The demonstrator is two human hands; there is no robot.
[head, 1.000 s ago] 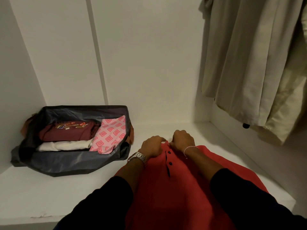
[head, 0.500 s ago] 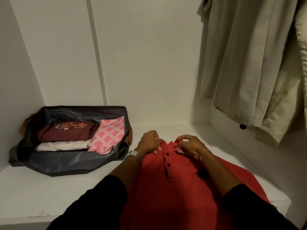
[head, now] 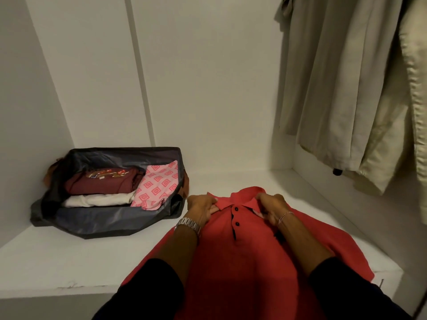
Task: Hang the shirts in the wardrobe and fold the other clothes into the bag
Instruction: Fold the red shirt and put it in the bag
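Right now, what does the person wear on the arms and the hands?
Both arms wear dark sleeves pushed up, leaving the forearms bare. The left hand has a silver metal link watch at its wrist. The right hand has a thin silver bracelet at its wrist. No gloves show.

Home wardrobe interior: white panelled back wall [head: 208,88], white shelf [head: 57,262] at base, beige garments [head: 346,88] hanging at right, open dark bag [head: 111,225] of folded clothes on shelf, red polo shirt [head: 242,262] spread alongside.
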